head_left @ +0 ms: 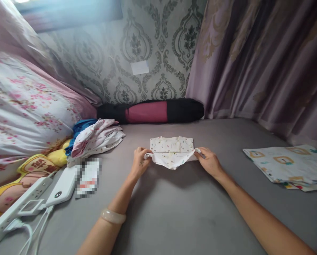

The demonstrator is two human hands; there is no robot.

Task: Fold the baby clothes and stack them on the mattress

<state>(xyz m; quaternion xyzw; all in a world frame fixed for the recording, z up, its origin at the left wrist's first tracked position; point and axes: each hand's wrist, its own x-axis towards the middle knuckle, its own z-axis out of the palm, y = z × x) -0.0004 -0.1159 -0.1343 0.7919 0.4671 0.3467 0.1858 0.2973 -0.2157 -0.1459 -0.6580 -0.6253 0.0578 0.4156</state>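
A small white baby garment (171, 146) with a tiny scattered print lies partly folded on the grey bed sheet. Its far part rests flat in a folded rectangle. My left hand (141, 161) pinches the near edge at its left corner, and my right hand (207, 161) pinches the same edge at the right corner. Between them the raised edge sags in a shallow curve, with a low point at the middle. Both hands hover just above the sheet, and a pale bangle (113, 216) circles my left wrist.
Left of the garment sits a pile of crumpled clothes (100, 138). Nearer are a white power bank (63, 186), a power strip (20, 203) with cables, and a yellow cartoon cushion (12, 189). Folded printed cloths (286, 163) lie right. A black-and-red roll (148, 112) lines the wall.
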